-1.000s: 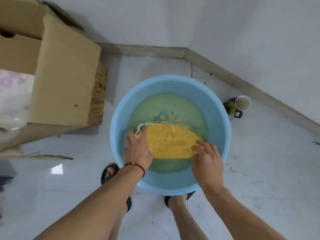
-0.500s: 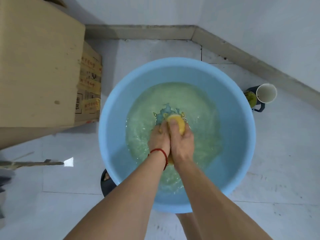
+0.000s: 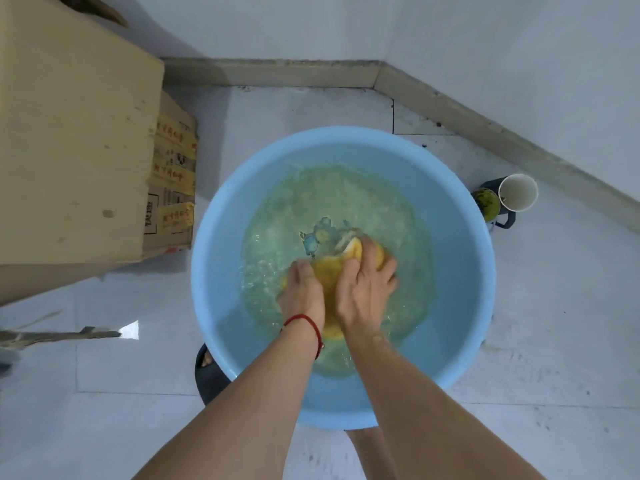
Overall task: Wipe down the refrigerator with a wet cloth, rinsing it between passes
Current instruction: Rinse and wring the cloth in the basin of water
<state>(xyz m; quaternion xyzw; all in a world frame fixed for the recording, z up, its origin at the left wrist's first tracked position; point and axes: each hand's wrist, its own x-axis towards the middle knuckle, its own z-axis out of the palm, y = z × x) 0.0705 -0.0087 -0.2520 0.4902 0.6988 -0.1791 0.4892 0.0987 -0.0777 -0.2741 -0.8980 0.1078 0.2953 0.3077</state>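
Yellow tape strips with red characters, too small to read, run down the side of a cardboard box at the left; below them a printed panel carries dark marks that are equally illegible. A faded cartoon print shows through the water on the bottom of the blue basin.

In that basin the yellow cloth sits bunched into a wet lump with a pale hem poking out at its far end, half under the rippled, greenish water. The left hand, a red string round its wrist, has its fingers curled round the near side of the bundle; the right hand clasps the far side, fingers wrapped over the top.

The basin stands on pale, glossy floor tiles in a corner where white walls meet a grey skirting board. Just right of the basin stand a dark mug with a white inside and a small green-topped container, touching each other. A dark sandal peeks out beneath the basin's near-left rim.
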